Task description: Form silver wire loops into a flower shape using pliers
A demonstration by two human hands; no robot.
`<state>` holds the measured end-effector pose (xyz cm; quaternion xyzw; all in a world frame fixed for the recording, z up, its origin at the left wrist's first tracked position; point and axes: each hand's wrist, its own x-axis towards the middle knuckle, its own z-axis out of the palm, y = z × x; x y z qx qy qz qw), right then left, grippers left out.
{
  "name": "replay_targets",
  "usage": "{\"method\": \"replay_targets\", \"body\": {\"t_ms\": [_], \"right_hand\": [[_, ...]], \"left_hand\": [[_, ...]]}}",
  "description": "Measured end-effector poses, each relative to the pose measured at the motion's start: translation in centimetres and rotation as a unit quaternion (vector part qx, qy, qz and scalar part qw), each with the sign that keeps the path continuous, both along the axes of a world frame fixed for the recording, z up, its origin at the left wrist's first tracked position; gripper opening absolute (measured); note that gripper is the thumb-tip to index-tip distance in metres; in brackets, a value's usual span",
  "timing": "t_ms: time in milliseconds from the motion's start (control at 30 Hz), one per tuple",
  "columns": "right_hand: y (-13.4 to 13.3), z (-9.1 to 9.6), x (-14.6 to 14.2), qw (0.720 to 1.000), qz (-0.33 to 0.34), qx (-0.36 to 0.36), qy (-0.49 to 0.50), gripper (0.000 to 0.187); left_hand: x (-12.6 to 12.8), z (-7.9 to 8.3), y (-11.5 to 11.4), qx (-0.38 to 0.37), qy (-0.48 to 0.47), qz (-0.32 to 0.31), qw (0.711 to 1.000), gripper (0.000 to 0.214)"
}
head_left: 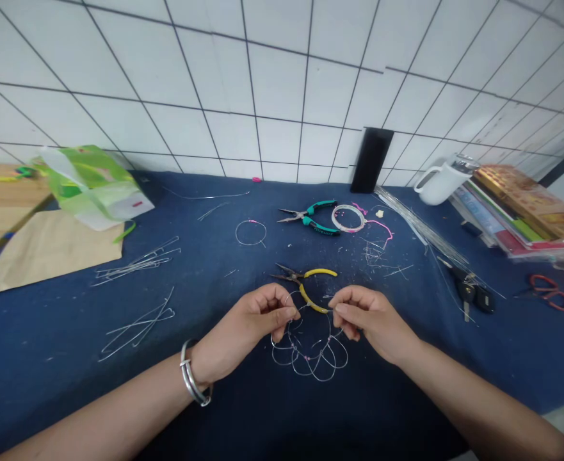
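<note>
A looped wire ring (309, 376) with petal-like loops and small pink beads hangs between my hands over the dark blue cloth. My left hand (268, 312) pinches its left side between thumb and fingers. On the right side, my right hand (365, 317) pinches the wire with thumb and forefinger. Just beyond my fingers lie yellow-handled pliers (317, 273), jaws pointing left, one handle partly behind the wire. Farther back is a plain wire ring (251, 233) with a bit of pink at its top. Teal-handled long-nose pliers (310, 218) rest open to its right.
Bent wire pieces (140, 326) lie at left near a brown paper sheet (54, 250) and a green bag (89, 182). At right are a wire bundle (420, 224), keys (468, 291), red scissors (548, 292), a white mug (440, 182) and stacked books (526, 211). A black phone-like slab (372, 160) leans on the tiled wall.
</note>
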<state>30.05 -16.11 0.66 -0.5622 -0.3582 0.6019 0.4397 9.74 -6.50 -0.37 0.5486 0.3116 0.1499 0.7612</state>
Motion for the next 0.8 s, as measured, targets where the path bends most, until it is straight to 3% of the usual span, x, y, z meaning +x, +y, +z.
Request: {"method": "replay_targets", "body": {"t_ms": [233, 800], "right_hand": [[-0.26, 0.20, -0.19, 1.000, 0.003, 0.009, -0.013, 0.017], [-0.57, 0.22, -0.58, 0.993, 0.058, 0.006, 0.104, 0.013]], "left_hand": [[0.04, 0.08, -0.07, 0.008, 0.003, -0.002, 1.000, 0.013], [0.06, 0.05, -0.10, 0.020, 0.004, -0.005, 1.000, 0.012]]}}
